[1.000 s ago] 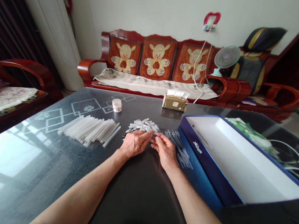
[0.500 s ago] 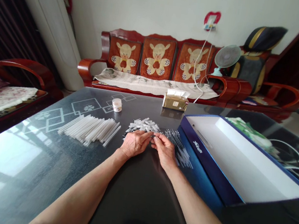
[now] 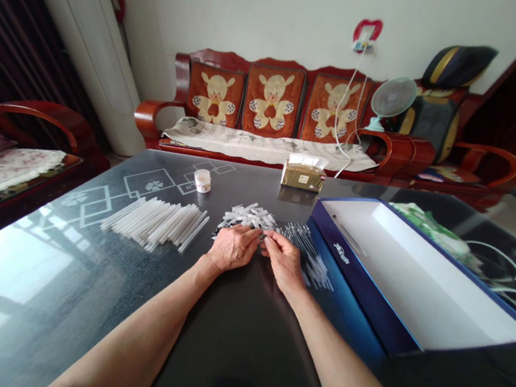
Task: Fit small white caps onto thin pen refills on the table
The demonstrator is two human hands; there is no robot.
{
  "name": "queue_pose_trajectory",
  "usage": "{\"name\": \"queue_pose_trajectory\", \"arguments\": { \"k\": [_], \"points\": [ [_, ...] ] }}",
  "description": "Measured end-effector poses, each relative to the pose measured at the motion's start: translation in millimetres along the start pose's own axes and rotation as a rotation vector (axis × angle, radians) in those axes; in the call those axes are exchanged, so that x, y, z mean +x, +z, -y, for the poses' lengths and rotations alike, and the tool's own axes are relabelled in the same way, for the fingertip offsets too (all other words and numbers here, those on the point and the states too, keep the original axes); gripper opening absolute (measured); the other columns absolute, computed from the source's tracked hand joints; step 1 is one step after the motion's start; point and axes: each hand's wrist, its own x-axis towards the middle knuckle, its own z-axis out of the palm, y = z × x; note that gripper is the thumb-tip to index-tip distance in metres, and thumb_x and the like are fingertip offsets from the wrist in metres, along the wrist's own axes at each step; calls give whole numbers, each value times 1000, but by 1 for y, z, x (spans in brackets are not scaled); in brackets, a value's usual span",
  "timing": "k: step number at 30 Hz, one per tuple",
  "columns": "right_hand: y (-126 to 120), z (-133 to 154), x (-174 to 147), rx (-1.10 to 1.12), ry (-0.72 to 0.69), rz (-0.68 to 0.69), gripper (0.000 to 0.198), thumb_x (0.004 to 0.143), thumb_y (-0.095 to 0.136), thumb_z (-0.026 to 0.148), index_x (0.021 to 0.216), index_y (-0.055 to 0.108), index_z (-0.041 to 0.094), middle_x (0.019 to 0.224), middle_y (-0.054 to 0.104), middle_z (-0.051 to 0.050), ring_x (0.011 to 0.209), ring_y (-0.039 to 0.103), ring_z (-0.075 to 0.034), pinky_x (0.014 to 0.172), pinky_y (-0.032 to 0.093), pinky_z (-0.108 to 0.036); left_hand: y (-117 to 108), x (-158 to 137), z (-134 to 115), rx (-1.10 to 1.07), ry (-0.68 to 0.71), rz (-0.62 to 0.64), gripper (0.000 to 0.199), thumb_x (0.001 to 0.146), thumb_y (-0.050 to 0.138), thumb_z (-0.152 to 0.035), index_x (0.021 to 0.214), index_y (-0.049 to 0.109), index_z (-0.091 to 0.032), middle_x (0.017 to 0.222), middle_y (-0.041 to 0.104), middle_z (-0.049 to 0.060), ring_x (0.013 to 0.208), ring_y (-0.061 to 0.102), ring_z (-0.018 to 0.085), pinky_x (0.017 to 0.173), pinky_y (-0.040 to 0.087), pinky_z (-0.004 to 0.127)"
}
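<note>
My left hand (image 3: 234,246) and my right hand (image 3: 282,258) meet at the near edge of a pile of small white and dark pieces (image 3: 249,215). The fingers of both are closed in a pinch, tip to tip. Whatever they pinch is too small and too covered to make out. Left of my hands lies a spread of white translucent tubes (image 3: 158,223). Close by my right hand is a bundle of thin clear sticks with dark tips (image 3: 311,255), partly behind that hand.
A large blue box with a white inside (image 3: 400,271) stands on the dark table (image 3: 127,303) at right, with a green-and-white bag (image 3: 432,231) beyond it. Further back are a tissue box (image 3: 303,175) and a small white jar (image 3: 202,181). A sofa (image 3: 264,146) stands behind the table.
Almost nothing differs. Both hands stay pinched together at the same spot, with only a slight shift of the fingers, and the piles look the same.
</note>
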Motion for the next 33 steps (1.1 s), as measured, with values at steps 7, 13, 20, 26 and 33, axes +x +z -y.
{"name": "queue_pose_trajectory", "arguments": {
  "k": [7,13,20,26,33],
  "points": [
    [2,1,1,17,50,-38,38,67,74,44,93,70,18,79,72,-3,72,68,-18,68,56,-31,-3,2,0,28,26,-20,30,96,42,-30,110,66,-20,80,66,5,76,59,19,71,48,30],
    [2,9,-2,-70,46,-15,40,71,70,55,83,68,16,71,68,-3,64,65,-16,55,56,-27,-5,2,0,5,59,-19,28,95,43,-29,109,66,-20,79,64,4,76,57,19,74,47,31],
    [3,16,-5,-173,20,-35,42,75,61,59,79,66,17,72,67,-4,64,65,-17,47,55,-25,-3,2,2,-8,65,-25,28,94,44,-30,108,67,-21,78,63,5,76,57,19,74,47,31],
    [1,11,-4,-126,16,-20,37,71,68,51,87,64,19,74,67,-2,72,67,-19,54,57,-26,-1,1,3,-13,78,-18,28,94,44,-30,105,68,-21,78,63,5,75,57,19,73,47,31],
    [4,13,-3,-233,53,-61,44,76,60,61,69,64,18,64,65,-3,54,63,-16,48,54,-26,-2,1,2,-28,95,-26,29,95,42,-31,104,68,-20,76,62,5,73,57,18,73,47,31]
  ]
}}
